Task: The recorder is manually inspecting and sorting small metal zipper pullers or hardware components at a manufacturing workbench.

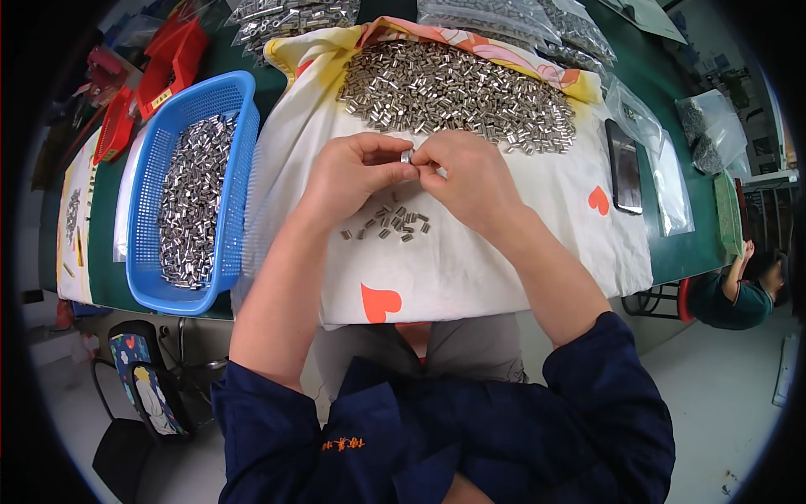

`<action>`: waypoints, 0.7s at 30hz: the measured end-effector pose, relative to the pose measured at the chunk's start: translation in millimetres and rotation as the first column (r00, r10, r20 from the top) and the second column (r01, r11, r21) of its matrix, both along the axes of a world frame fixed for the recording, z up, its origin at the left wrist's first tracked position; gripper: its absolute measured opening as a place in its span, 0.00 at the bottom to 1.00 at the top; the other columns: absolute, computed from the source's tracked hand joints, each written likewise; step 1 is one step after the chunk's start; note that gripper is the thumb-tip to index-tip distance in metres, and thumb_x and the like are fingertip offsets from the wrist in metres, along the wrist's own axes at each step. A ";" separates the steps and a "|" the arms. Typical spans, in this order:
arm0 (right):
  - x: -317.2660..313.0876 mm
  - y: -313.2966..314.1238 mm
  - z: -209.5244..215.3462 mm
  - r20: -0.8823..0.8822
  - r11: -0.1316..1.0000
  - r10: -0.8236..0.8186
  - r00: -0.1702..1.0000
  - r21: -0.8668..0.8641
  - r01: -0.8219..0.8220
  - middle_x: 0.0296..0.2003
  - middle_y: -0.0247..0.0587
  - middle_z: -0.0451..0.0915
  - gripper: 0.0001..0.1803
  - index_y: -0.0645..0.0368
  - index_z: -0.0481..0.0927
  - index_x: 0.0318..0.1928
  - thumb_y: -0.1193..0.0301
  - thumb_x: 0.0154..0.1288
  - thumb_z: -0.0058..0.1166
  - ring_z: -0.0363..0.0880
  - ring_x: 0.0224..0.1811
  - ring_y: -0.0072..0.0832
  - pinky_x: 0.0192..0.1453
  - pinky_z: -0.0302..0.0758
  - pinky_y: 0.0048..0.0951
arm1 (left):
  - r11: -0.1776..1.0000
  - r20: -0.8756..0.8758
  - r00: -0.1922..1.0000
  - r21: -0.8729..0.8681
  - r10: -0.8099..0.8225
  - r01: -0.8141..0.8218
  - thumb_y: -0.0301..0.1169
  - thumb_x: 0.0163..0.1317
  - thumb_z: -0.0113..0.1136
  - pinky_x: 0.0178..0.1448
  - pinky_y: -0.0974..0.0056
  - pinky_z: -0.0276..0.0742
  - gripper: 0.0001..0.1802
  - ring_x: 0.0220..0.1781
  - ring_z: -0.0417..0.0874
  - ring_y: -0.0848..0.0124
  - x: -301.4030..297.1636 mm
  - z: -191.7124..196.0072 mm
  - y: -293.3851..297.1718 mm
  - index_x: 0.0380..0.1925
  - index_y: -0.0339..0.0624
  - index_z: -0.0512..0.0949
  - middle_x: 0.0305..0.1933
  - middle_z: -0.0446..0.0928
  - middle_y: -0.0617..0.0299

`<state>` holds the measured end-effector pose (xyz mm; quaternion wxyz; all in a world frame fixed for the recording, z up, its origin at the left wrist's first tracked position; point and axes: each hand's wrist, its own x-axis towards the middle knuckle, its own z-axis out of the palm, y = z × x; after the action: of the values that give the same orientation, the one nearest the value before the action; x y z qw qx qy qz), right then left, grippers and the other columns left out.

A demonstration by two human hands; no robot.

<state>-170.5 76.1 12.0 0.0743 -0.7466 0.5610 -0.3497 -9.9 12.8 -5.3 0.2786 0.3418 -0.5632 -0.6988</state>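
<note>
Head view looks down on a green tabletop (672,252) that spans the frame. Over its middle lies a white cloth (470,269) printed with orange hearts and edged in yellow. At the left stands a blue plastic basket (227,101), partly filled with small metal sleeves. On the far part of the cloth rests a big heap of metal sleeves (453,92), and clear bags (495,13) of the same parts lie behind it. A dark phone (625,168) lies at the cloth's right edge. Both bare forearms come up from the lower edge and meet over the cloth. The left hand (353,172) and the right hand (466,176) together pinch one small metal ring (407,156) between their fingertips, just this side of the big heap. Beneath the hands a small scatter of sleeves (390,223) lies on the cloth.
</note>
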 end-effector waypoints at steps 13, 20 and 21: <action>-24.4 -14.4 -2.3 0.561 0.787 -0.106 0.821 0.552 -0.275 0.20 0.26 0.74 0.07 0.60 0.77 0.27 0.73 0.47 0.61 0.66 0.21 0.13 0.26 0.65 0.17 | 0.993 0.044 0.992 -0.011 -0.116 0.116 0.22 0.47 0.64 0.39 0.75 0.73 0.17 0.35 0.77 0.79 4.9 10.6 0.4 0.40 0.32 0.76 0.34 0.78 0.62; -58.2 -39.1 -9.7 0.281 0.933 -0.351 0.893 0.026 0.358 0.42 0.43 0.75 0.19 0.62 0.71 0.49 0.65 0.60 0.48 0.73 0.45 0.27 0.50 0.67 0.24 | 0.942 0.220 0.933 -0.118 -0.284 0.315 0.21 0.45 0.65 0.36 0.76 0.71 0.16 0.29 0.74 0.83 -0.2 12.5 13.1 0.37 0.37 0.78 0.29 0.76 0.68; -62.6 -49.5 -12.0 0.274 0.932 -0.353 0.894 0.023 0.361 0.42 0.43 0.75 0.19 0.62 0.71 0.49 0.65 0.60 0.48 0.73 0.45 0.27 0.50 0.67 0.24 | 0.933 0.228 0.919 -0.089 -0.322 0.349 0.21 0.45 0.66 0.36 0.77 0.71 0.16 0.30 0.73 0.83 1.2 14.7 13.7 0.37 0.37 0.78 0.29 0.76 0.69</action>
<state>-233.1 26.6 0.0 0.0749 -0.5763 0.6677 -0.4652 -8.7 26.5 9.3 0.1148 0.2935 -0.6832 -0.6587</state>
